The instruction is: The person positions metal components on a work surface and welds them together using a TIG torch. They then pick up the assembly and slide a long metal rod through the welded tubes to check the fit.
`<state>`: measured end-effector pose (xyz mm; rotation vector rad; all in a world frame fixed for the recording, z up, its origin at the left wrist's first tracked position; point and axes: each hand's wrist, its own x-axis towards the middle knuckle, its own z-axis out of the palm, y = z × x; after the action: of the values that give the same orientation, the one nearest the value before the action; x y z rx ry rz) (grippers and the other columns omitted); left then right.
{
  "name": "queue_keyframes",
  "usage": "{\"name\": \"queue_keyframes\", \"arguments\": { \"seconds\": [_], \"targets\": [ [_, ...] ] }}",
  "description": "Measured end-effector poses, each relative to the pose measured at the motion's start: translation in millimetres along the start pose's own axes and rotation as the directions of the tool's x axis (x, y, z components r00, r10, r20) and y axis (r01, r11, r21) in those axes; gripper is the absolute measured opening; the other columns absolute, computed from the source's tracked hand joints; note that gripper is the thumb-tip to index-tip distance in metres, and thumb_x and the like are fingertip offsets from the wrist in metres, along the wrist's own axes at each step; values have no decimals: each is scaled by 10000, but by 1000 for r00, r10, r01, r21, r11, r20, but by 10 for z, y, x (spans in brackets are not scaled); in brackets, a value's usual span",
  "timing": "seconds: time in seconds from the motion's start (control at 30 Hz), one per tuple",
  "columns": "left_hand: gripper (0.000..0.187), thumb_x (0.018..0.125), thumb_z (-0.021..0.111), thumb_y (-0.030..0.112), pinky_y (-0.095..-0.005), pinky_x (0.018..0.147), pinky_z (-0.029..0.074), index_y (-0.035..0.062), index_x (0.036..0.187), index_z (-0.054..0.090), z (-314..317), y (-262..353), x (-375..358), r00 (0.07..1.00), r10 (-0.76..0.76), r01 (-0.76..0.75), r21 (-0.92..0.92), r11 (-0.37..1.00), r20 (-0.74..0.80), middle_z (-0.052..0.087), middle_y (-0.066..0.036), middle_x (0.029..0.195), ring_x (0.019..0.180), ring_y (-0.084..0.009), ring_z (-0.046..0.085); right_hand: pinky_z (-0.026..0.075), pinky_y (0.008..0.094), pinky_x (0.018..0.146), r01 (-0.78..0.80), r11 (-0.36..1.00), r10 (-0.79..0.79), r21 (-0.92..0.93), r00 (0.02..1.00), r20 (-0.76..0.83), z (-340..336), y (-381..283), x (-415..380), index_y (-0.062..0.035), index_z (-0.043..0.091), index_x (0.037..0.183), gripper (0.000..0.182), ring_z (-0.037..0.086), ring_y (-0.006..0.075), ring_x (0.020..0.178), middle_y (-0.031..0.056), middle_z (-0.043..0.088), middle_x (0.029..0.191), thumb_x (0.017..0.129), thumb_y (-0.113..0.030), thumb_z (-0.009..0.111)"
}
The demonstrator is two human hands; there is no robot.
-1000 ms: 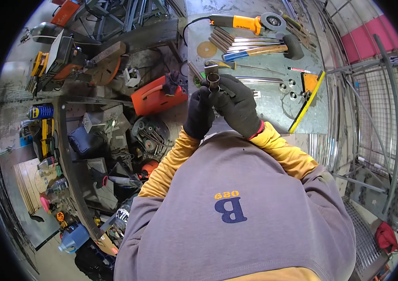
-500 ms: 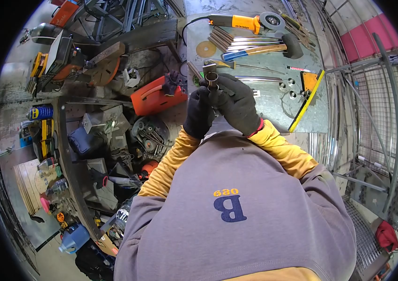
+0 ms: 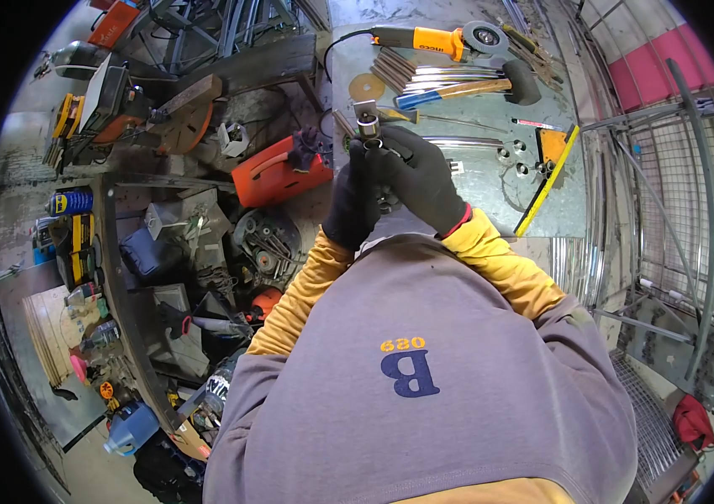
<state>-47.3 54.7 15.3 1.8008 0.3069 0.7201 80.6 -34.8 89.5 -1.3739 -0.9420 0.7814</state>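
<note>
Both my hands wear black gloves and are close together above the near left part of the metal worktable [image 3: 491,197]. Between them is a metal piece with a flat tab and round, ring-like openings, a tubular metal fitting [image 3: 368,126]. My left hand [image 3: 352,202] is closed round its lower left side. The fingers of my right hand [image 3: 420,178] are wrapped over it from the right. The gloves hide much of the fitting, so its full shape cannot be made out. Just beyond it lies a tool with a yellow handle [image 3: 399,113].
On the table lie an orange angle grinder [image 3: 437,40], a mallet [image 3: 525,82], metal rods [image 3: 449,76], several small metal rings [image 3: 521,168] and a yellow ruler [image 3: 548,181]. Left of the table are a red-orange case [image 3: 277,172] and a cluttered shelf [image 3: 134,311].
Both hands have shifted slightly left. The fitting has turned in them, so its tab and upper ring now face me more plainly, and the right fingers lie further across it.
</note>
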Motion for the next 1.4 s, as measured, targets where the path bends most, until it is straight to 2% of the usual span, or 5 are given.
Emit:
{"name": "queue_keyframes", "arguments": {
  "seconds": [0.07, 0.17, 0.27, 0.37, 1.4],
  "targets": [
    [674, 1082, 369, 678, -309, 675, 522, 83, 1188, 667, 181, -258, 47, 879, 280, -189, 258, 948, -385, 658, -24, 865, 725, -149, 617, 548, 323, 854, 65, 981, -66, -181, 998, 1, -101, 481, 144, -4, 658, 1318, 461, 693, 199, 965, 119, 724, 1091, 1048, -344, 504],
    [380, 1065, 449, 43, -372, 869, 567, -24, 1437, 480, -144, 552, 110, 899, -424, 437, -164, 885, 110, 688, -117, 1116, 977, -283, 674, 553, 285, 817, -297, 899, 290, 323, 954, 70, -57, 114, 119, -22, 617, 1383, 789, 680, 112, 880, 59, 736, 1038, 1125, -627, 181],
    [457, 1157, 305, 302, -324, 823, 573, 0, 1425, 518, -176, 261, 55, 875, -303, 482, -750, 454, 378, 688, -66, 1076, 914, -203, 674, 544, 258, 778, -340, 887, 346, 312, 938, 40, -115, 167, 118, -26, 625, 1370, 878, 668, 128, 815, 46, 719, 975, 1090, -695, 132],
    [817, 1061, 239, 748, -330, 667, 522, 80, 1277, 656, -40, 523, 159, 745, -631, 616, -583, 530, 214, 622, -1, 824, 703, -163, 602, 540, 256, 763, -360, 900, 347, 247, 933, 98, -176, 197, 117, -24, 644, 1359, 898, 662, 121, 810, 43, 720, 964, 1085, -705, 127],
    [781, 1081, 210, 714, -318, 649, 551, 71, 1272, 609, 8, 491, 166, 784, -585, 569, -617, 544, 207, 633, -32, 830, 693, -166, 632, 525, 276, 622, -283, 751, 228, 596, 959, 167, -142, 588, 133, -45, 602, 1350, 886, 643, 153, 766, 62, 737, 993, 1044, -767, 190]
  ]
}}
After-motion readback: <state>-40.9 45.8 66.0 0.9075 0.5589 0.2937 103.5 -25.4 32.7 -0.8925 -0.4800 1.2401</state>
